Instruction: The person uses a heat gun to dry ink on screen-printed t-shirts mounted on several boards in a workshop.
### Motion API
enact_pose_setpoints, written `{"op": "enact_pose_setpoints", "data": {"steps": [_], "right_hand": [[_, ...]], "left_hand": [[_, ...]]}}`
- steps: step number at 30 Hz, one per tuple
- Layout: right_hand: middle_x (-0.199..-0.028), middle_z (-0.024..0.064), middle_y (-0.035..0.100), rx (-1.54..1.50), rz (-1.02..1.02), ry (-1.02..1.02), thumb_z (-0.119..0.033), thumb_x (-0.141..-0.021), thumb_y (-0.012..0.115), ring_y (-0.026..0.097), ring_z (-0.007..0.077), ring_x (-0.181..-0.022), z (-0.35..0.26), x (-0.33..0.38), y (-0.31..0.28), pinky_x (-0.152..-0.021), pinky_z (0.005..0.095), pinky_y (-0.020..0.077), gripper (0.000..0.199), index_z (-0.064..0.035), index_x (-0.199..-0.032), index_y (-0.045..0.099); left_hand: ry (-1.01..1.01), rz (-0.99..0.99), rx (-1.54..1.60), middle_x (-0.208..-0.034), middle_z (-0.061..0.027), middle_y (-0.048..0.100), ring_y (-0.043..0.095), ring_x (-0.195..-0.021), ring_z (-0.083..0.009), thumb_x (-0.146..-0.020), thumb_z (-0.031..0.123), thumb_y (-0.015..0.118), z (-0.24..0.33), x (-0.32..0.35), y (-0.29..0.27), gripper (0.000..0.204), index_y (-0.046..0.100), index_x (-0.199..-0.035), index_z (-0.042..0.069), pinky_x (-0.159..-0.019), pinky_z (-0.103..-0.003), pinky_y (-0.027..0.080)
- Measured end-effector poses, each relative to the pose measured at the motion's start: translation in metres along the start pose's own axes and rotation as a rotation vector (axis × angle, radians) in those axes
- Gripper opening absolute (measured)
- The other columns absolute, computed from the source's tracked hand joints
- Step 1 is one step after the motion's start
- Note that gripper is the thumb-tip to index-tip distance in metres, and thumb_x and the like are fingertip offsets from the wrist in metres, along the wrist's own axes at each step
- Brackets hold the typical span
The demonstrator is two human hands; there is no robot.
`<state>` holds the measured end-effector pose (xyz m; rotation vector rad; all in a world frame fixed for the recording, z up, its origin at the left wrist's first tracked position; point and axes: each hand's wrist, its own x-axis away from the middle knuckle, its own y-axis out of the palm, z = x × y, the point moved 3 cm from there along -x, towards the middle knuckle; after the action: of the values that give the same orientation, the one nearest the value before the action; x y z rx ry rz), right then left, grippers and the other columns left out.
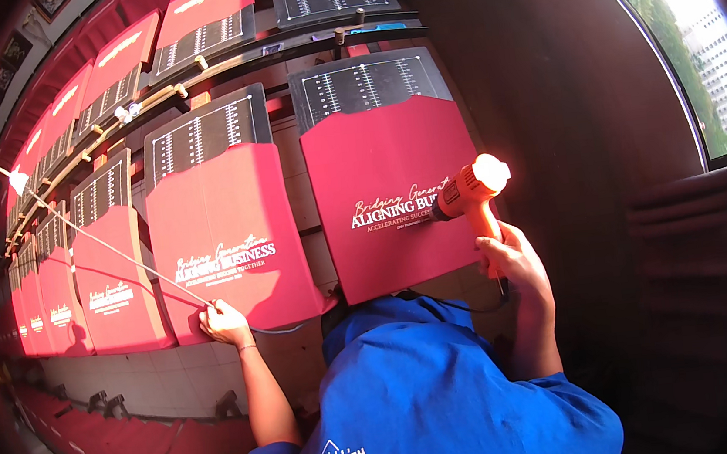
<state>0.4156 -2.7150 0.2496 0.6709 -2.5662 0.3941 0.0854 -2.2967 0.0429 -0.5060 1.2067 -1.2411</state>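
Observation:
My right hand [514, 258] grips the handle of an orange heat gun [468, 191]. Its nozzle points left at the white lettering on a red fabric seat cover [389, 224] that is pulled over a dark seat back. My left hand [224, 322] is closed on a thin white cord [103, 245] at the lower edge of the neighbouring red seat cover [225, 240]. The cord runs up and to the left across the row. My blue shirt [432, 395] fills the lower middle of the view.
More red-covered seat backs [110, 278] line up to the left and in the row beyond [203, 15]. Dark panels with white print [367, 82] show above the covers. A dark red wall [571, 111] and a bright window [696, 46] stand to the right.

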Motion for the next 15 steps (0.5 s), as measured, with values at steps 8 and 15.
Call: {"op": "enact_pose_setpoints", "data": {"steps": [8, 15], "right_hand": [[-0.067, 0.0009, 0.053, -0.007, -0.094, 0.026, -0.016, -0.087, 0.063, 0.053, 0.0081, -0.056, 0.001, 0.0, 0.02, -0.05, 0.023, 0.043, 0.018, -0.003, -0.097, 0.055], [-0.064, 0.0016, 0.053, 0.031, -0.142, 0.058, -0.014, -0.088, 0.062, 0.05, 0.0082, -0.054, -0.007, 0.0, 0.035, -0.049, 0.0234, 0.0408, 0.021, -0.0023, -0.103, 0.053]], "left_hand": [[-0.006, -0.008, -0.01, -0.081, -0.0168, 0.057, 0.053, -0.08, -0.037, -0.085, 0.024, 0.055, -0.004, 0.0, 0.004, 0.028, 0.061, -0.073, -0.001, -0.073, -0.049, 0.043], [0.022, 0.063, 0.004, -0.073, -0.0155, 0.056, 0.052, -0.073, -0.0346, -0.083, 0.019, 0.057, 0.009, -0.001, -0.007, 0.025, 0.06, -0.068, -0.001, -0.074, -0.046, 0.042]]}}
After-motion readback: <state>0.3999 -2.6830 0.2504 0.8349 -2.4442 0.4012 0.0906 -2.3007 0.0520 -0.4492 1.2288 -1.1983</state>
